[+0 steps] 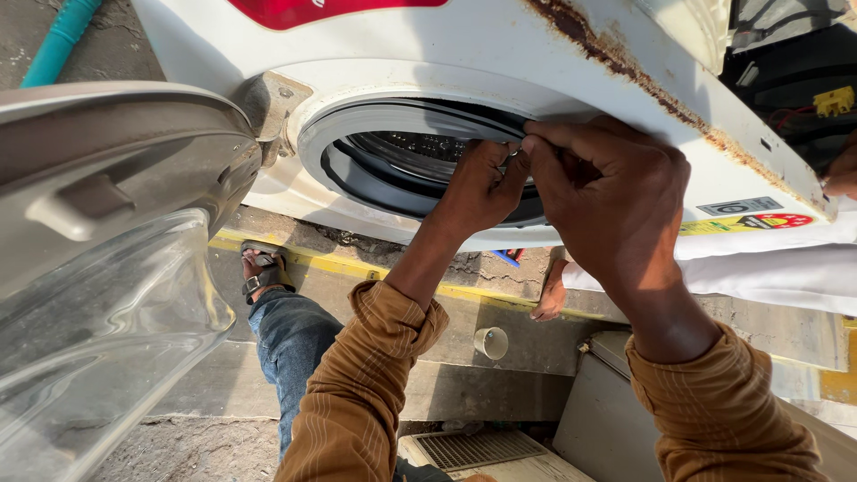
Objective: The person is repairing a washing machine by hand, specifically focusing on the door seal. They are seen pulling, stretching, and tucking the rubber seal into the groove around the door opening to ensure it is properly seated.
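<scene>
Pinching the grey door gasket (403, 120) of a white washing machine (500, 45), left hand (480, 189) and right hand (611, 201) fingers clamped together on its rim

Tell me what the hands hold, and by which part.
Both the left hand and right hand pinch the grey door gasket at its upper right rim.

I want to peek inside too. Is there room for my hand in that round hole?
Yes, on the hole's left: the drum opening is bare between the grey rubber ring and the left hand. The right edge is crowded, where the left hand and right hand pinch the ring together.
</scene>
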